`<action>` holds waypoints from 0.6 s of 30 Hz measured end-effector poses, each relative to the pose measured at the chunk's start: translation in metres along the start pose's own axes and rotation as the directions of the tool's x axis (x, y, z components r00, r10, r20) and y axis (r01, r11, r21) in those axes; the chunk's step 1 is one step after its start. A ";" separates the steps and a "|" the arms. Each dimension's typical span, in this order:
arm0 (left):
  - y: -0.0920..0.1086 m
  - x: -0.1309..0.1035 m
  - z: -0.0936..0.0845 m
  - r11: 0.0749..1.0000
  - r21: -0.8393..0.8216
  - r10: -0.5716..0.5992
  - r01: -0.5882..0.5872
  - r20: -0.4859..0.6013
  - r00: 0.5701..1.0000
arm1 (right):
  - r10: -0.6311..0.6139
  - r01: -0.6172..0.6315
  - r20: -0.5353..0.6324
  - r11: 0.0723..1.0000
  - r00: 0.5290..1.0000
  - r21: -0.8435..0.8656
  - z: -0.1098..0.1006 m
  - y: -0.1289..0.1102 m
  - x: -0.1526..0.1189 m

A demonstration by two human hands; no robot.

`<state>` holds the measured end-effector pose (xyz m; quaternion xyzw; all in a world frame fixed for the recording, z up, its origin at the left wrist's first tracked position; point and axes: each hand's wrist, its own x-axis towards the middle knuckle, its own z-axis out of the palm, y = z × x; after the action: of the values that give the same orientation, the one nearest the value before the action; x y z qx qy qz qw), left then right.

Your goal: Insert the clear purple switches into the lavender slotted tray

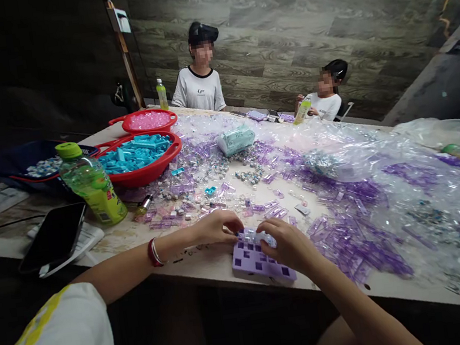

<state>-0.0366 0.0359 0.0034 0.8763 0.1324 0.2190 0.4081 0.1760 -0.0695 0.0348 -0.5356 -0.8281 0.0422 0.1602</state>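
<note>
A light purple block with rows of square holes [249,262] lies at the table's near edge. Several clear plastic pieces [248,236] stand on its far side. My left hand [218,226] is at the block's far left corner, fingers and thumb bent together; what is between the fingertips is too small to make out. Over the block's right part, my right hand [286,241] is closed on a clear plastic piece [269,239], partly hidden by the fingers.
Purple clear parts [351,241] are heaped at right. At left are a red basin of blue pieces [140,176], a green-capped bottle [92,183] and a phone [55,237]. A tissue pack [236,139] lies beyond. Two people [201,91] sit across the table.
</note>
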 end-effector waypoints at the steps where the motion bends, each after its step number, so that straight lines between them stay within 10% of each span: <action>1: 0.000 0.000 0.002 1.000 0.018 0.014 -0.013 -0.010 1.000 | 0.002 -0.002 -0.009 1.000 1.000 0.015 0.001 0.003 0.001; 18: 0.000 -0.001 0.007 0.984 0.177 0.038 -0.026 -0.065 0.997 | 0.025 -0.029 0.072 0.998 0.997 0.062 -0.003 0.009 -0.003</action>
<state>-0.0344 0.0309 -0.0005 0.9030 0.1511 0.2427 0.3208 0.1854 -0.0689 0.0345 -0.5397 -0.8241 0.0894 0.1469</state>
